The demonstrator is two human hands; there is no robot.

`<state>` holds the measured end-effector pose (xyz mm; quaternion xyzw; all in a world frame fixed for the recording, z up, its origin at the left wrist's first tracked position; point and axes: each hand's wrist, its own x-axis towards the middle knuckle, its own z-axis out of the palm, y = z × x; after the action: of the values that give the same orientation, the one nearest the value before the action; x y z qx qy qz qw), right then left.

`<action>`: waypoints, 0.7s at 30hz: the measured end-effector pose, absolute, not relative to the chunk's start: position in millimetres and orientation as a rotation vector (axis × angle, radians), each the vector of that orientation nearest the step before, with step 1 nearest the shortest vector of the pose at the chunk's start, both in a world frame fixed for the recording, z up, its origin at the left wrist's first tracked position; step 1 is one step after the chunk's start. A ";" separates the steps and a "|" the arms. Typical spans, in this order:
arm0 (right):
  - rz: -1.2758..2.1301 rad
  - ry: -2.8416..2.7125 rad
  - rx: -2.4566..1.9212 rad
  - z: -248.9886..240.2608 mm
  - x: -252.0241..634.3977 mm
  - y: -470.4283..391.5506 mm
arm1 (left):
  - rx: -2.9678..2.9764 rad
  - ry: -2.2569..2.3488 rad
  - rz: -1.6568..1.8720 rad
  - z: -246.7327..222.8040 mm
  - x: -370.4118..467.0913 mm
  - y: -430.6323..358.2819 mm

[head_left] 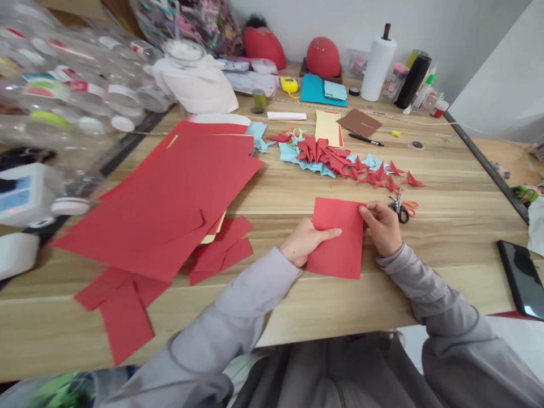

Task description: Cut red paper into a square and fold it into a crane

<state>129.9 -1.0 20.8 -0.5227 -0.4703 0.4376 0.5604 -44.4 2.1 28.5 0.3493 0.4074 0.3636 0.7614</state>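
A rectangular sheet of red paper (338,249) is held up over the front of the table. My left hand (306,241) grips its left side, thumb across the front face and the other fingers behind. At the upper right corner, my right hand (382,225) pinches the edge between thumb and fingers. Large red sheets (182,187) are stacked to the left, with smaller red pieces (127,317) around them. Beyond my hands lie folded red paper shapes (327,153) and light blue ones (297,154). Scissors (399,209) rest just past my right hand.
Plastic bottles (85,85) crowd the left side of the wooden table (446,226). A black phone (522,277) lies at the right edge. Farther back are a black pen (365,139), brown paper (360,123), a yellow tape measure (289,85) and a white roll (378,68).
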 end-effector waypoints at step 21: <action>0.012 -1.705 -1.182 22.7 142.3 -8.4 | 1.866 1.283 1.701 24.2 -51.4 8.1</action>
<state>142.3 -8.4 22.7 -0.4904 -0.7078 0.0051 0.5085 -51.4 8.1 24.2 0.6511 0.4474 0.5934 0.1541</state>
